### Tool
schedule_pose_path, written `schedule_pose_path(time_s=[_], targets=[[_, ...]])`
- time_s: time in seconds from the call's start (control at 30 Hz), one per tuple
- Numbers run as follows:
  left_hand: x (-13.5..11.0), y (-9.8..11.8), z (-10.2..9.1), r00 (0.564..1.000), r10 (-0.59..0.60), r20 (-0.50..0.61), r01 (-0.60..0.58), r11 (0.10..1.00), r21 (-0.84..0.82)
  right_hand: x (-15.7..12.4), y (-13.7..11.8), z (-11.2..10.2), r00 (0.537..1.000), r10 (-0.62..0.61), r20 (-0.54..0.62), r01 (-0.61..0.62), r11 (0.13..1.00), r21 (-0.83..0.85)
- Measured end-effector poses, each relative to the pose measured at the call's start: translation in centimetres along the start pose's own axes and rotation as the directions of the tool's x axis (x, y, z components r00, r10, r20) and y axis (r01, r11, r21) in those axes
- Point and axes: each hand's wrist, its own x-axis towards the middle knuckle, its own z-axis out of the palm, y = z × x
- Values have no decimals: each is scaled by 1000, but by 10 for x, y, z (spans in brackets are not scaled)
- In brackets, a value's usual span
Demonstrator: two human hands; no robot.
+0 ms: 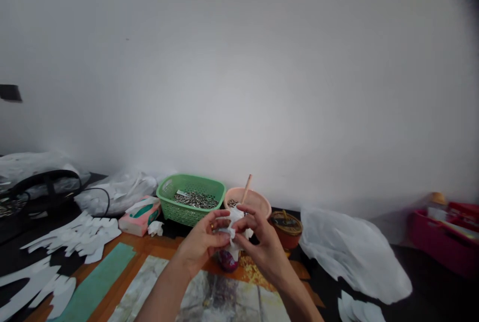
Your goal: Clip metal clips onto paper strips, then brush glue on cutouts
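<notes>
Your left hand (204, 240) and right hand (262, 242) meet above the desk (407, 274), with the white tissue (236, 216) between them, in front of the peach bowl (264, 203). Fingers: thumb and forefinger of each hand nearly closed, pinching the tissue from opposite sides; the remaining left fingers curl loosely. The two-sided grip probably keeps the thin, crumpled sheet under control without flattening it.

Just below the tissue in view sits a purple container (227, 262); contact between the two cannot be told. The tissue box (136, 220) stands to your left, presumably for easy reach, a crumpled tissue (155, 228) beside it. The green basket (177, 214) holds small metal pieces, its raised walls likely keeping them from scattering. A stick (247, 187) leans up out of the bowl.

Room: the air above your hands is free up to the wall (239, 87). Forward is tight: basket, bowl and lidded brown pot (287, 230) form a row close to your fingers. Below your right wrist, yellow crumbs (254, 271) lie loose and could be brushed about. Further right, the white plastic bag (352, 252) bounds low sideways movement.
</notes>
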Motion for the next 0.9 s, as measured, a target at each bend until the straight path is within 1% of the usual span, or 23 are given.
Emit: schedule_pose_path(time_s=[0.13, 0.23, 0.3, 0.4, 0.47, 0.53, 0.6, 0.73, 0.83, 0.87, 0.9], targets=[[1, -3, 0, 1000, 7, 10, -7, 1000, 1, -1, -2, 4, 998, -62, -3, 61, 996, -67], [0, -3, 0, 1000, 15, 22, -15, 1000, -7, -2, -1, 7, 997, -74, -36, 70, 992, -101], [-1, 0, 2, 998, 6, 58, -4, 1000, -28, -2, 2, 7, 995, -70, -75, 59, 990, -129], [-5, 8, 3, 992, 6, 129, 8, 994, -111, 0, 9, 2, 987, -44, -152, 18, 986, -166], [-6, 12, 3, 995, 10, 100, 6, 987, -160, 1, 11, -4, 984, -25, -178, -7, 984, -178], [-5, 14, 3, 999, 8, 32, -3, 986, -167, 3, 10, -10, 986, -8, -164, -23, 982, -188], [-3, 13, 3, 1000, 13, -6, -14, 988, -155, 4, 8, -15, 991, 10, -134, -37, 979, -202], [-2, 7, 10, 999, 51, -15, -52, 991, -122, 5, 2, -23, 994, 46, -103, -69, 971, -227], [-5, 4, 21, 996, 80, -30, -82, 993, -84, 2, 6, -35, 996, 67, -59, -79, 969, -232], [-7, 4, 24, 995, 90, -39, -92, 993, -70, 1, 10, -42, 997, 68, -28, -73, 953, -294], [-8, 4, 28, 994, 99, -46, -102, 993, -56, 0, 16, -49, 998, 47, -34, -56, 932, -359]])
